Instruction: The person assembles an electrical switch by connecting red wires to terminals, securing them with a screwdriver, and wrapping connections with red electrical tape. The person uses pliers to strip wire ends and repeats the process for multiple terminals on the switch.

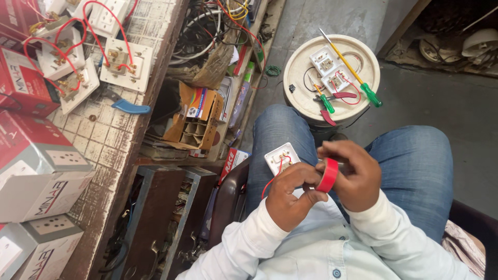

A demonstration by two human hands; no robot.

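Hands wrapped red tape over the lap.
The left hand (288,194) and right hand (355,176) both closed their grip on a red tape roll (328,175), a white switch plate (281,158) just beyond; three grey-and-red boxes (36,171) lined the tabletop's (111,140) left edge; two green-handled screwdrivers (358,78) lay on the far white drum lid (301,65).

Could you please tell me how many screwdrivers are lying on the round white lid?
2: a long yellow-shafted screwdriver lies diagonally across the lid, and a shorter green-handled screwdriver lies near its front edge. Others may be hidden.
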